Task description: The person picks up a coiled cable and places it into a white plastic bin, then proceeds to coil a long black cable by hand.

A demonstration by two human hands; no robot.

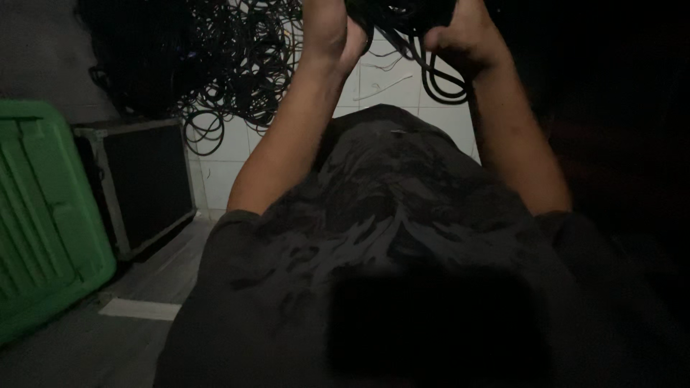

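Observation:
My left hand (328, 30) and my right hand (464, 34) are stretched out in front of me at the top of the head view. Both are closed on a bundle of black cable (403, 16) held between them. Loops of that cable (440, 85) hang down below my right hand. The fingertips are partly cut off by the frame's top edge. My dark patterned shirt (388, 215) fills the lower middle of the picture.
A big tangled pile of black cables (233, 65) lies on the white tiled floor (392, 90) to the upper left. A black case with metal edges (144, 183) stands at left, next to a green ribbed plastic lid (43, 215). The right side is dark.

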